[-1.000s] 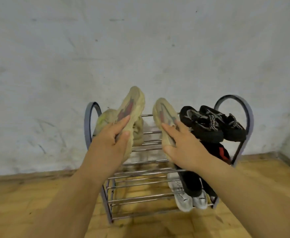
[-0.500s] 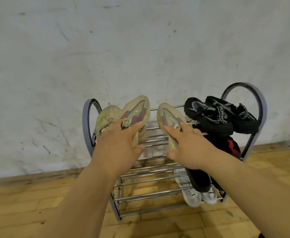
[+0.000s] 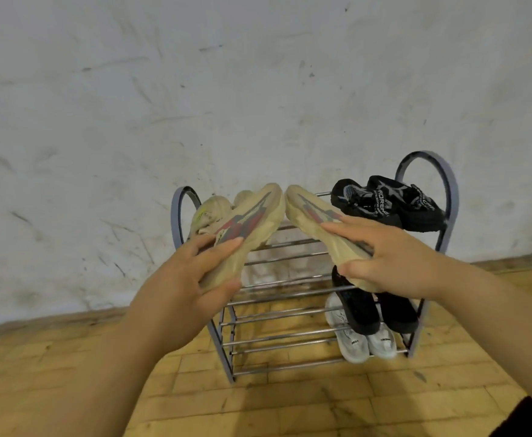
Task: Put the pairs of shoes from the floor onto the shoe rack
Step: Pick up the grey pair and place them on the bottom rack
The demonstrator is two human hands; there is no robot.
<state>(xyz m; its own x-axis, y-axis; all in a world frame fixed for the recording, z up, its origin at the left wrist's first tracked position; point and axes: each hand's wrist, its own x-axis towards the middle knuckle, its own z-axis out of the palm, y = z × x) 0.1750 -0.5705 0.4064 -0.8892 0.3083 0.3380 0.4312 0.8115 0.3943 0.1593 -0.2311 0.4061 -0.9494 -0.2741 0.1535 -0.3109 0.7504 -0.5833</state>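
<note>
- The shoe rack [image 3: 425,159] is a metal-rod job with looped end frames, standing on the wooden floor [image 3: 69,373] against a scuffed wall [image 3: 258,89]. Most of it is bare rods right now.
- Right side is already stocked: black sneakers [image 3: 387,203] on the top tier, another dark pair [image 3: 359,307] one tier down, and white shoes [image 3: 346,335] at the bottom.
- The beige pair is what's being handled, both shoes soles-up over the left half of the top tier, toes nearly touching. Can't tell if either rests on the rods.
- Left hand [image 3: 176,291] is wrapped round the heel end of the left beige shoe [image 3: 252,222], thumb under, fingers over the sole.
- Right hand [image 3: 394,260] grips the right beige shoe [image 3: 312,212] the same way, fingers spread across the sole.
- Handling-wise, I'd guess these are light, foamy and a bit squishy, so nothing fragile. The heel end looks like the sensible grab.
- There's also a pale shoe [image 3: 209,209] at the far left, behind the held one.
</note>
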